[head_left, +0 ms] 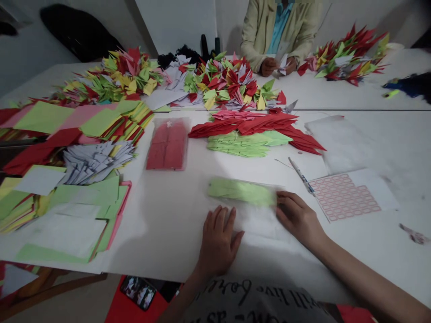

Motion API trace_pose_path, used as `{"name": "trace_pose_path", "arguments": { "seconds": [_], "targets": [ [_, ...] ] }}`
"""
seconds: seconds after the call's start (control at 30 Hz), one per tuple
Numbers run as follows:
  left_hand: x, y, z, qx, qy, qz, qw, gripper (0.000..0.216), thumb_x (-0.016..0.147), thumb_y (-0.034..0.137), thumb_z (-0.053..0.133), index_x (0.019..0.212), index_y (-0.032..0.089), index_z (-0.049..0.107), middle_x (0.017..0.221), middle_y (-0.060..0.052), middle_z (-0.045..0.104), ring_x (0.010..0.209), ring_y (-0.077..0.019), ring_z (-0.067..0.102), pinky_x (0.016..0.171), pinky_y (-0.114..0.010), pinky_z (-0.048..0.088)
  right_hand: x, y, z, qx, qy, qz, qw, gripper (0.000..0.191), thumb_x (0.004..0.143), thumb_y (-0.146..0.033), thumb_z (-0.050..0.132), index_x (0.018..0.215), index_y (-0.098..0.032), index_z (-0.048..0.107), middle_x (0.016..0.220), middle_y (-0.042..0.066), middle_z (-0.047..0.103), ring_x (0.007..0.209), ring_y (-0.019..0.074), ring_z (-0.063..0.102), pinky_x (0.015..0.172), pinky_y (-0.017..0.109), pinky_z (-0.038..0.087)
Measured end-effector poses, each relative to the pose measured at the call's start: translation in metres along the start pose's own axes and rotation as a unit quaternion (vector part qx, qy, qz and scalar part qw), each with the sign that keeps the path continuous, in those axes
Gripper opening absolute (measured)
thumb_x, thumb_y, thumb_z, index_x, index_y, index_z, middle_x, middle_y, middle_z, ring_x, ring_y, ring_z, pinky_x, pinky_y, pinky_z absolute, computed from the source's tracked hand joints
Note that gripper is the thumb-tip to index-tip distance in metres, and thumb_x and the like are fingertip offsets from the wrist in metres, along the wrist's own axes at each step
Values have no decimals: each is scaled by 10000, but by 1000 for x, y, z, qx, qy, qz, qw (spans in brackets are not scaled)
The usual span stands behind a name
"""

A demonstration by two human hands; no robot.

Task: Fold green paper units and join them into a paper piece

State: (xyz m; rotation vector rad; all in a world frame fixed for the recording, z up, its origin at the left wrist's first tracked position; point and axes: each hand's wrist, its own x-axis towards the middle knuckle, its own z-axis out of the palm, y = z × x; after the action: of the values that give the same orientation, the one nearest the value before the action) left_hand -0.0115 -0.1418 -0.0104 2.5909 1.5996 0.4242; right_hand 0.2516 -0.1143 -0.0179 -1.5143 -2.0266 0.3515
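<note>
White surface [164, 215]: bagged red paper [166, 148] looks finished. Left hand [218, 242], fingers apart, on clear sleeve [257, 220] near front edge; green paper [240, 190] inside, closure unclear. Light-green stack [239, 146], red stack [262, 124] toward far edge, unsleeved. Right hand [298, 215] pinches sleeve's right end.

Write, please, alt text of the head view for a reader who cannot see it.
A left hand and a right hand touch a translucent bag with folded green paper inside, at a white table. Behind lie a bagged red bundle and colourful folded-paper piles; another person is across the table.
</note>
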Motion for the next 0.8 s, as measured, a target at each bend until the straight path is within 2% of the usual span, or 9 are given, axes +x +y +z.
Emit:
{"name": "trace_pose_path", "arguments": {
  "seconds": [0.23,0.4,0.5,0.6,0.8],
  "targets": [
    [1,-3,1,15,0,13,1000,552,894,395,522,1386,164,424,1470,-181,355,1361,-318,348,1075,-531,347,7,0,5,33,5,3,999,92,857,-213,527,941,-209,565,1118,97,605,1002,214,637,836,362,563],
    [1,-5,4,26,3,26,999,561,898,386,517,1396,155,406,1465,-177,366,1379,-319,314,1086,-549,311,14,-5,21,63,50,13,997,84,852,-198,530,920,-205,577,1067,102,615,970,213,640,805,346,559],
    [2,-5,5,15,10,23,1000,553,893,392,521,1384,157,424,1461,-170,375,1378,-315,315,1097,-534,293,19,-8,28,83,49,17,995,112,839,-165,523,919,-212,586,1043,89,611,939,201,636,778,328,557],
    [3,-3,4,-3,23,1,1000,511,894,396,519,1357,191,459,1448,-148,401,1358,-294,353,1100,-497,297,20,-7,31,82,48,20,995,160,810,-137,527,939,-208,590,1064,89,599,981,205,618,814,331,544],
    [6,-9,-3,-5,31,-24,999,530,886,408,529,1331,130,450,1375,-187,449,1223,-305,471,995,-470,409,18,3,22,61,58,35,996,214,796,-171,575,1008,-196,572,1092,92,583,1012,206,600,846,323,521]
  ]
}}
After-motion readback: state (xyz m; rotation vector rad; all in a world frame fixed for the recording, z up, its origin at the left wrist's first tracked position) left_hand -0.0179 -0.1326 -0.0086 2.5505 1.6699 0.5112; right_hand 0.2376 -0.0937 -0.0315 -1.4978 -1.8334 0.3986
